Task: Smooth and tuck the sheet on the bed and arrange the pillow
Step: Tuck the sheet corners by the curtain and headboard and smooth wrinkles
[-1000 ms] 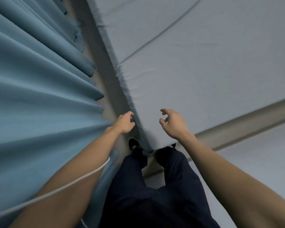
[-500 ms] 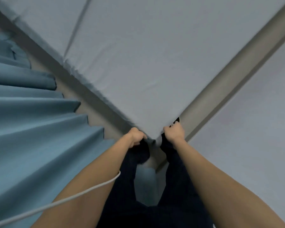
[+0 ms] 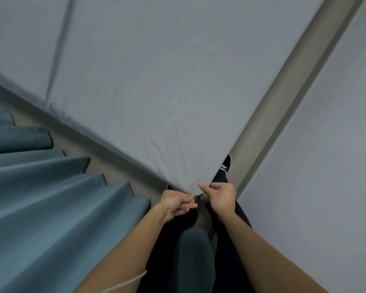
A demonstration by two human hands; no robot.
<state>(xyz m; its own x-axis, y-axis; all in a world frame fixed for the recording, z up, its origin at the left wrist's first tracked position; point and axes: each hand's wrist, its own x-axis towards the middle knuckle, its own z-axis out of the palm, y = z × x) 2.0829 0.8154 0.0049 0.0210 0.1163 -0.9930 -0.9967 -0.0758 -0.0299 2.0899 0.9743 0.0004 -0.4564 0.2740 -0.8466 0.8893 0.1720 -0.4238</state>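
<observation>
Tucking the sheet [image 3: 156,102] at the corner.
My left hand [image 3: 175,203] and right hand [image 3: 221,196] each pinch cloth there, pulling it taut to fold under.

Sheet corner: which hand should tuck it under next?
Probably the left hand: its fingers already pinch the sheet at the corner's tip. The right hand sits beside it, with one finger on the edge.

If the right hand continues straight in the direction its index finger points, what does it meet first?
Most likely the sheet at the bed's near corner: the right hand points up-left with its fingertip already at that corner. Depth is unclear, so contact cannot be confirmed.
</observation>
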